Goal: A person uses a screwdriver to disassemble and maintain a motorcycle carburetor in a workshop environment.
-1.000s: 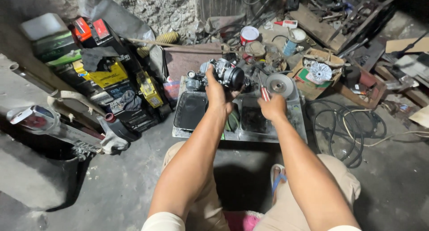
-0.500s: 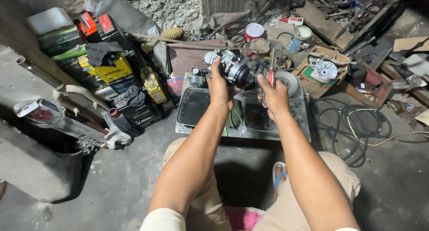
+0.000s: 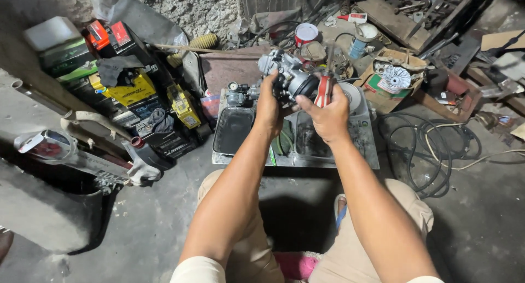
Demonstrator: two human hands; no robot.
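1. Our left hand is wrapped around a grey metal carburetor, held up above the metal tray on the floor.
2. Our right hand is closed on a red-handled screwdriver, its tip at the carburetor.
3. Both hands sit close together.
4. Stacked batteries left, coiled cables right, red can behind.

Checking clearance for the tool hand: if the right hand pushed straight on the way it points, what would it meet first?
Probably the carburetor that the left hand holds; the right hand and its red-handled screwdriver point toward it, though depth is unclear.
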